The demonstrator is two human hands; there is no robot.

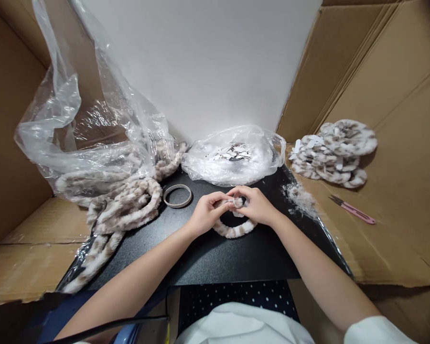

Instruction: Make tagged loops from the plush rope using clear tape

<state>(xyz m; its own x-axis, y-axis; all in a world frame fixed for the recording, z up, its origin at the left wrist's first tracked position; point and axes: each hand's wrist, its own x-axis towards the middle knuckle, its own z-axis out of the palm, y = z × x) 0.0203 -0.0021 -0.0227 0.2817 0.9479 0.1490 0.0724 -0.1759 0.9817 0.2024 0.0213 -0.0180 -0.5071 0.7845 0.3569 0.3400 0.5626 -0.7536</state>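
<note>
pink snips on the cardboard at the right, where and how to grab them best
Probably by the pink handle, pinched across its width by the right hand, coming from above and the near right. The snips lie on the cardboard with the handle pointing right and toward the person; the dark blades point away and left, so avoid that end.

fluffy plush ring [235, 231], glossy plastic bags [220, 174]
the table [208, 263] is finely grained and faintly shiny, the cardboard [387, 253] matt; the snips [356, 212] have metallic blades [336, 199].
</note>
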